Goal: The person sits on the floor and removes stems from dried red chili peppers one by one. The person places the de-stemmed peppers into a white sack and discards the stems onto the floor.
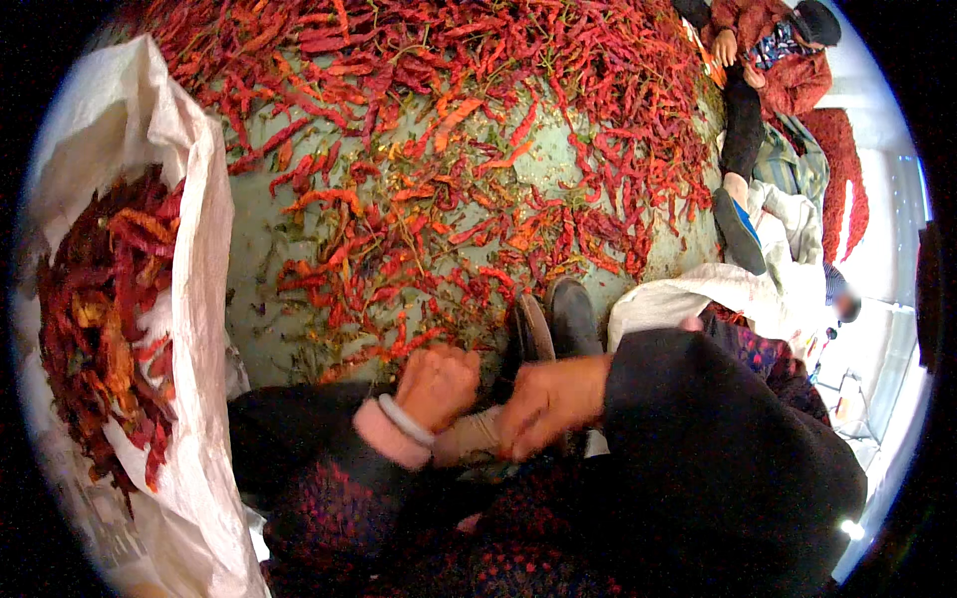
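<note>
My left hand [439,383], with a pale bracelet and a pink cuff at its wrist, is curled like a fist over my lap. My right hand [549,410] is just right of it, its fingers bent inward and blurred. What either hand holds, if anything, is hidden. Below and between them shows a beige, ribbed cloth-like piece [469,437], perhaps a sock. Just beyond are dark shoes [574,318]. Dried red chili peppers [419,194], with loose stems and seeds among them, lie spread over the greenish floor [250,224] in front of me.
A white woven sack [198,299] stands open on the left, with dried chilies [112,299] inside. Another white sack [658,295] lies at the right. A seated person [785,67] is at the upper right, one slipper sole [739,232] towards me. Thicker chilies are heaped at the far side.
</note>
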`<state>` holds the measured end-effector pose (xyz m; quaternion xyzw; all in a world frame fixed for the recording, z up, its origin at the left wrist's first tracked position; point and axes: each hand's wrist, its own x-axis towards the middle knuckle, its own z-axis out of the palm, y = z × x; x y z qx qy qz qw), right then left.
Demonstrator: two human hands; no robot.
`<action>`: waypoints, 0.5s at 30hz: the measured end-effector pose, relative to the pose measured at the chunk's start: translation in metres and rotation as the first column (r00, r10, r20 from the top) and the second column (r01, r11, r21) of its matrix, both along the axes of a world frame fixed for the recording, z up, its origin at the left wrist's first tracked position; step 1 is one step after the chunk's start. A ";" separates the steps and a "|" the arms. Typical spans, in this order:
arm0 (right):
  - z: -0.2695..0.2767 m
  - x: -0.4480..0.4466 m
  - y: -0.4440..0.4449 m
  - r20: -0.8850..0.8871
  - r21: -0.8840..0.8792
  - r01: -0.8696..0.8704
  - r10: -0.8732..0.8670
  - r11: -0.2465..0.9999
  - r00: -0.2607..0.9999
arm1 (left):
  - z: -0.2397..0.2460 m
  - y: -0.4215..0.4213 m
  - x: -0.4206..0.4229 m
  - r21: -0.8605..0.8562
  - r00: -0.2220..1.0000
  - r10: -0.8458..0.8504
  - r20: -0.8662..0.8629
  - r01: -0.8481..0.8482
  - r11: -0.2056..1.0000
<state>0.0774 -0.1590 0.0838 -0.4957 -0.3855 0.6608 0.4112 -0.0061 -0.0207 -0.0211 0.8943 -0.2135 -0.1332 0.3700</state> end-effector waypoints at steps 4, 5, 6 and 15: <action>-0.004 0.012 0.006 -0.061 -0.044 0.307 -0.309 0.951 0.949 | 0.002 0.008 0.010 -0.494 0.983 0.179 -0.040 -0.175 0.852; 0.001 0.028 0.000 -0.014 -0.387 0.396 -0.435 0.833 0.901 | 0.008 0.012 0.013 -0.591 0.953 0.162 -0.256 -0.287 0.754; 0.004 0.042 -0.003 0.003 -0.532 0.488 -0.575 0.692 0.818 | 0.008 0.016 0.010 -0.622 0.900 0.084 -0.428 -0.360 0.696; 0.006 0.116 -0.047 0.076 -0.353 0.874 -0.920 0.335 0.384 | 0.027 0.023 0.019 -0.638 0.614 -0.198 -0.764 -0.672 0.377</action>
